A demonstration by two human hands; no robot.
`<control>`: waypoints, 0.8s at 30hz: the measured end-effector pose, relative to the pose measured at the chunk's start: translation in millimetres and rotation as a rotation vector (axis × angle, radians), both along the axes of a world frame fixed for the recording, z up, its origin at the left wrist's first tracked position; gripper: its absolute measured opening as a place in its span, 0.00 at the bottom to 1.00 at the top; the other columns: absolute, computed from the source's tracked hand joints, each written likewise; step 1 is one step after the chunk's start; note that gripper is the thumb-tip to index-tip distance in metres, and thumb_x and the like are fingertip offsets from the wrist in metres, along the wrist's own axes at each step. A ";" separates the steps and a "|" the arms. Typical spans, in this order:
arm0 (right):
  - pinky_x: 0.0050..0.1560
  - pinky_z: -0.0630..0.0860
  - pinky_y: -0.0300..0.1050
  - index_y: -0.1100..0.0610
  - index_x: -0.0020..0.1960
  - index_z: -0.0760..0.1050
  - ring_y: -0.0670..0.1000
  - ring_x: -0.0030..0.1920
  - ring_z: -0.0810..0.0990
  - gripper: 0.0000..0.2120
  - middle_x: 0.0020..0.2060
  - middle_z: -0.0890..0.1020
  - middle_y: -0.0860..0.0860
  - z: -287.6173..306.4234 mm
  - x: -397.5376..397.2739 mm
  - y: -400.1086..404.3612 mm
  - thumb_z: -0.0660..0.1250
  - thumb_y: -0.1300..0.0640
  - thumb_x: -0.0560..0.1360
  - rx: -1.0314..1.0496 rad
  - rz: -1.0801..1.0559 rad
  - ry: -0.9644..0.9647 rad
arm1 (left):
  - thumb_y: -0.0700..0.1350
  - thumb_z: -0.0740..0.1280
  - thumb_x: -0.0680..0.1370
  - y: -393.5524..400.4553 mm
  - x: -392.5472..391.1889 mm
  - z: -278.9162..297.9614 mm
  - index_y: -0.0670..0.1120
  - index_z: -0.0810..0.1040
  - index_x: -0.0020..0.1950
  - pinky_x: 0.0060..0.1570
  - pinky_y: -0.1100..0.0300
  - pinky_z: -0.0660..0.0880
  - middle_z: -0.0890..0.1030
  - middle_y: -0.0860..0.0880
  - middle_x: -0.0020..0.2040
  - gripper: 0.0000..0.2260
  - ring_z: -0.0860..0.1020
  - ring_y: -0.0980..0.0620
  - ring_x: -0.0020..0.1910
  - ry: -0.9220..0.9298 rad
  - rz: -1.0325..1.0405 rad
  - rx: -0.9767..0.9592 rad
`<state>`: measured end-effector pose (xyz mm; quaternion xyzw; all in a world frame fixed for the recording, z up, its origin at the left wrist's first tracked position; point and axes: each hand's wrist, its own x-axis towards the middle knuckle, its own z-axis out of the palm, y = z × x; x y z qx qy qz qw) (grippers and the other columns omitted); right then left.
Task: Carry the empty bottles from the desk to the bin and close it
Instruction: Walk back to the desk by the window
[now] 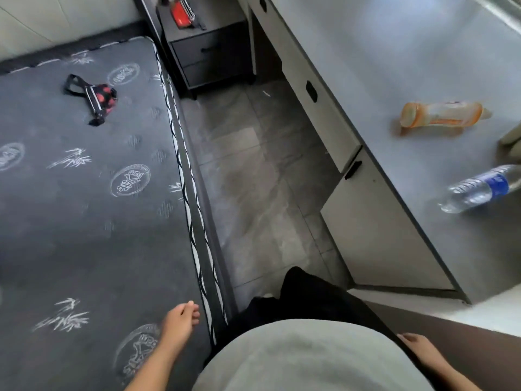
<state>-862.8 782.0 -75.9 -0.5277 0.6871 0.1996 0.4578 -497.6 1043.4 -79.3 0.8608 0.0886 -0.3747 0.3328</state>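
Two bottles lie on their sides on the grey desk (394, 66) at the right. The farther one is an orange-tinted clear bottle (441, 117). The nearer one is a clear water bottle with a blue label (482, 188), partly cut off by the right edge. My left hand (180, 320) hangs low at the bottom, over the edge of the mattress, holding nothing, fingers loosely together. My right hand (420, 351) hangs at the bottom right, beside my body, also holding nothing. Both hands are far from the bottles. No bin is in view.
A dark patterned mattress (84, 193) fills the left, with a red-and-black pouch (98, 97) on it. A narrow tiled floor strip (253, 179) runs between bed and desk. A dark nightstand (211, 55) with a red object (180, 12) stands at the far end. Desk drawers (324, 114) face the aisle.
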 end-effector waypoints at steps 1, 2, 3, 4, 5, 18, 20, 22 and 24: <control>0.50 0.69 0.44 0.70 0.50 0.81 0.58 0.56 0.79 0.14 0.53 0.82 0.65 -2.5 8.4 -7.4 0.62 0.61 0.78 -0.010 -0.003 0.000 | 0.40 0.57 0.81 -13.2 13.6 -1.1 0.36 0.77 0.45 0.29 0.60 0.69 0.76 0.43 0.34 0.12 0.73 0.48 0.33 0.001 -0.027 -0.003; 0.53 0.69 0.45 0.70 0.51 0.81 0.57 0.58 0.78 0.13 0.54 0.81 0.65 -5.1 18.2 -16.0 0.62 0.61 0.78 -0.011 -0.012 -0.003 | 0.39 0.57 0.80 -26.6 26.1 -2.6 0.36 0.77 0.45 0.30 0.60 0.67 0.76 0.43 0.34 0.12 0.73 0.49 0.32 0.006 -0.047 -0.010; 0.53 0.70 0.46 0.70 0.52 0.80 0.57 0.57 0.78 0.14 0.55 0.81 0.65 -7.0 29.5 -24.9 0.61 0.61 0.78 -0.008 -0.013 -0.001 | 0.39 0.57 0.80 -40.4 37.6 -3.5 0.36 0.77 0.44 0.31 0.60 0.66 0.76 0.44 0.34 0.12 0.72 0.49 0.32 0.010 -0.064 -0.015; 0.51 0.69 0.45 0.69 0.52 0.80 0.56 0.54 0.78 0.14 0.54 0.81 0.64 -7.9 41.8 -35.5 0.61 0.61 0.79 -0.006 -0.018 0.004 | 0.39 0.57 0.80 -53.9 48.1 -5.1 0.36 0.77 0.44 0.31 0.60 0.66 0.76 0.44 0.34 0.11 0.72 0.50 0.32 0.009 -0.077 -0.012; 0.48 0.68 0.45 0.68 0.51 0.81 0.55 0.51 0.78 0.13 0.53 0.82 0.63 -10.2 54.0 -47.5 0.60 0.61 0.79 -0.012 -0.033 0.004 | 0.38 0.58 0.80 -66.9 57.9 -5.7 0.37 0.77 0.44 0.31 0.60 0.67 0.76 0.43 0.34 0.11 0.72 0.49 0.32 0.009 -0.087 -0.008; 0.31 0.65 0.40 0.62 0.39 0.77 0.55 0.33 0.73 0.10 0.33 0.76 0.58 -7.9 190.8 -179.5 0.60 0.62 0.76 -0.069 -0.324 -0.234 | 0.36 0.59 0.79 -172.0 153.2 -7.9 0.27 0.79 0.47 0.17 0.69 0.66 0.76 0.40 0.34 0.13 0.68 0.49 0.27 0.025 -0.201 0.072; 0.33 0.67 0.43 0.63 0.41 0.78 0.56 0.35 0.75 0.10 0.34 0.78 0.58 -7.3 200.4 -185.2 0.61 0.61 0.76 -0.069 -0.351 -0.222 | 0.36 0.60 0.79 -187.3 176.1 -12.2 0.27 0.79 0.47 0.18 0.70 0.66 0.76 0.40 0.34 0.13 0.69 0.49 0.28 0.022 -0.226 0.061; 0.33 0.68 0.43 0.64 0.43 0.78 0.57 0.36 0.75 0.10 0.35 0.78 0.58 -7.6 205.8 -184.8 0.60 0.61 0.77 -0.070 -0.401 -0.205 | 0.36 0.60 0.79 -210.0 202.4 -14.9 0.28 0.79 0.46 0.24 0.63 0.70 0.77 0.38 0.36 0.12 0.71 0.47 0.31 0.036 -0.262 0.054; 0.28 0.69 0.39 0.63 0.43 0.77 0.56 0.34 0.75 0.10 0.35 0.77 0.58 -8.5 208.7 -175.9 0.59 0.63 0.78 -0.069 -0.505 -0.185 | 0.35 0.60 0.79 -235.8 230.8 -16.5 0.32 0.78 0.44 0.21 0.65 0.70 0.76 0.40 0.34 0.10 0.70 0.48 0.31 0.063 -0.296 0.034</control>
